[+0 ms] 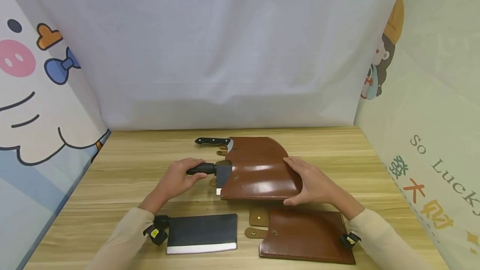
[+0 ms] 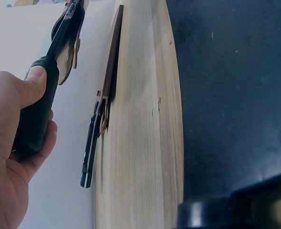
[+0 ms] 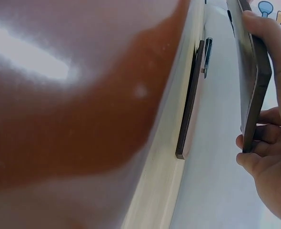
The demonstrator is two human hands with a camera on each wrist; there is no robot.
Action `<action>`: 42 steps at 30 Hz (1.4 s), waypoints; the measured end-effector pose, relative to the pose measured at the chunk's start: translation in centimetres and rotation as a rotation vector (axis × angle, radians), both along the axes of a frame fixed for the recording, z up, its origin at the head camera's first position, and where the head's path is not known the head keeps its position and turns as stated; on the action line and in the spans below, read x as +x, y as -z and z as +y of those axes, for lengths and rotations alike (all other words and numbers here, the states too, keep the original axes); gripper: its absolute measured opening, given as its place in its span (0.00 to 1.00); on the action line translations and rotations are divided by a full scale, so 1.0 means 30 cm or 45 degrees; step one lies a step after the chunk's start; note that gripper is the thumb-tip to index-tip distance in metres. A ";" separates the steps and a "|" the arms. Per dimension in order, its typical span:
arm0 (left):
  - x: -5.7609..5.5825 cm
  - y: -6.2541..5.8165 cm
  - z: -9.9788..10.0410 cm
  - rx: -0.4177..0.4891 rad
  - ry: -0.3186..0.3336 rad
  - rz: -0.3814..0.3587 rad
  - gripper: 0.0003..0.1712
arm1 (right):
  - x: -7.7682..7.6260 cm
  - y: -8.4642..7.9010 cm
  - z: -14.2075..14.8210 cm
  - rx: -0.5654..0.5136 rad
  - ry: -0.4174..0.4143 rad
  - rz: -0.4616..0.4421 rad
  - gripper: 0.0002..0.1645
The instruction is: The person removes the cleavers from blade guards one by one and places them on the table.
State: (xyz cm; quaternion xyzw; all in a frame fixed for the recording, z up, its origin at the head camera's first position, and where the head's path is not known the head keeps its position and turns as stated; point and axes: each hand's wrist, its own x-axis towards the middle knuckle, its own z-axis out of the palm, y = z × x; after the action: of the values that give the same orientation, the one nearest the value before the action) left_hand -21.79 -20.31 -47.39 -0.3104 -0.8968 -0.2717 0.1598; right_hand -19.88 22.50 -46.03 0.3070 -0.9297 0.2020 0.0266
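My left hand (image 1: 183, 178) grips the black handle (image 2: 35, 112) of a cleaver (image 1: 223, 175). Most of that cleaver's dark blade is inside a brown leather sheath (image 1: 266, 180); a strip near the handle shows at the mouth. At the sheath's far end, my right hand (image 1: 309, 182) holds it with the thumb at the near edge and the fingers along the far edge. In the right wrist view the sheath (image 3: 250, 71) stands between thumb and curled fingers, raised off the table. Behind it lies another sheathed knife, its black riveted handle (image 1: 212, 141) pointing left.
A bare cleaver (image 1: 202, 230) with a dark blade and bright edge lies in front, below my left forearm. To its right is a brown sheath (image 1: 307, 236) with its straps open, under my right wrist. A white cloth (image 1: 232, 53) hangs behind the wooden table (image 1: 123, 157).
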 end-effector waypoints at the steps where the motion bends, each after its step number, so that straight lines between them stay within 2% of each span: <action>1: 0.000 0.000 -0.002 0.000 -0.002 -0.004 0.26 | 0.000 0.000 0.001 0.001 -0.001 0.003 0.75; 15: 0.002 -0.005 -0.040 0.044 -0.057 -0.061 0.25 | 0.000 0.003 0.021 -0.008 0.013 0.026 0.75; 25: 0.003 -0.005 -0.087 0.064 -0.067 -0.051 0.24 | -0.005 0.008 0.041 -0.016 0.020 0.035 0.75; 42: 0.005 -0.012 -0.124 0.073 -0.089 -0.038 0.23 | -0.009 0.009 0.065 -0.016 0.033 0.028 0.74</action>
State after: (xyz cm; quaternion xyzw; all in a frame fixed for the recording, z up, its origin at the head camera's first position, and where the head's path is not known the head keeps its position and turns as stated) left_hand -21.65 -24.02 -47.03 -0.2700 -0.9013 -0.2960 0.1646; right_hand -20.16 24.46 -46.31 0.2969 -0.9319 0.2043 0.0413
